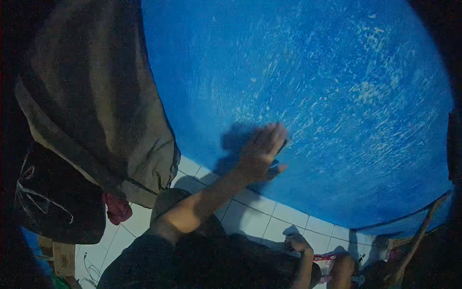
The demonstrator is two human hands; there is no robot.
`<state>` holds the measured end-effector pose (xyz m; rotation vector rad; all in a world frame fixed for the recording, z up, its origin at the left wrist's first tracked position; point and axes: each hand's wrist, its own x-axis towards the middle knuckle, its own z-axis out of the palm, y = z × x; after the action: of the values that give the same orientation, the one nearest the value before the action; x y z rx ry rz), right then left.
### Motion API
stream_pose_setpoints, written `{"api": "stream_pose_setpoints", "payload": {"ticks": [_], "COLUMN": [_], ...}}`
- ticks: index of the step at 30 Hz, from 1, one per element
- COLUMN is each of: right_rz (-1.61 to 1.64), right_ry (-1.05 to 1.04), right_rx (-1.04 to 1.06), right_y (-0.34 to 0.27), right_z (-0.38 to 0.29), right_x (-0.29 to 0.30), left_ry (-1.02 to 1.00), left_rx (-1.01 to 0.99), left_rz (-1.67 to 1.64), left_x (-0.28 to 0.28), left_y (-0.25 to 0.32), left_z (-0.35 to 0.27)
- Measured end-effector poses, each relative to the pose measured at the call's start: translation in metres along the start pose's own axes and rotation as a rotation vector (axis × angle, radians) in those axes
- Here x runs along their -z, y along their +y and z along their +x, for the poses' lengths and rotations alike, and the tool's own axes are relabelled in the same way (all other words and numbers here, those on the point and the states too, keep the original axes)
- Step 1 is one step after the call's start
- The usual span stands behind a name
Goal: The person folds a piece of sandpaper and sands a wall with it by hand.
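My left hand (265,150) reaches across from the lower left and lies against a blue painted wall (223,72), its back towards me, fingers together and thumb apart. A dark edge shows beside the fingers; whether it is a held thing or shadow I cannot tell. Pale streaks and scuffs cover the wall above and right of this hand. Lower right, a smaller-looking hand with bent fingers appears over the white floor tiles (249,213). Whether it is my right hand or another person's is not clear. My dark clothing (173,263) fills the bottom.
Grey-brown cloth (119,108) hangs at the left, above a dark item (68,206) with pale strings. A reddish cloth (118,208) is beside it. Lower left are a cardboard box (64,258) and thin wire (90,272). A wooden stick (420,234) leans at right, near a bare leg (342,271).
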<state>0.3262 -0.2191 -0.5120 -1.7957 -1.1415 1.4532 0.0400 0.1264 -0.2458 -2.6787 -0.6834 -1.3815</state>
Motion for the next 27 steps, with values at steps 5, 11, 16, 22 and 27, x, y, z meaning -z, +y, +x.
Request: {"api": "stream_pose_setpoints", "payload": {"ticks": [5,11,16,22,27], "right_rz": [-0.077,-0.178,0.225,-0.13,-0.401], "right_ry": [-0.096,-0.01,-0.085,-0.035,-0.028], "right_rx": [-0.171,0.188,0.077,0.123,0.179], "right_y": [-0.045,0.042,0.02,0.013,0.016], "right_z": [0.022,0.021,0.015,0.019,0.019], "right_x": [-0.027,0.007,0.001,-0.003,0.002], "left_ry": [0.024,-0.049,0.161,0.206,0.176], "left_rx": [0.092,0.1,0.074,-0.003,0.0], "left_rz": [0.082,0.016,-0.113,-0.032,-0.058], "left_x": [0.018,-0.024,0.026,-0.016,-0.021], "left_y": [-0.018,0.006,-0.003,-0.018,-0.007], "left_z": [-0.002,-0.014,0.033,-0.004,-0.01]}}
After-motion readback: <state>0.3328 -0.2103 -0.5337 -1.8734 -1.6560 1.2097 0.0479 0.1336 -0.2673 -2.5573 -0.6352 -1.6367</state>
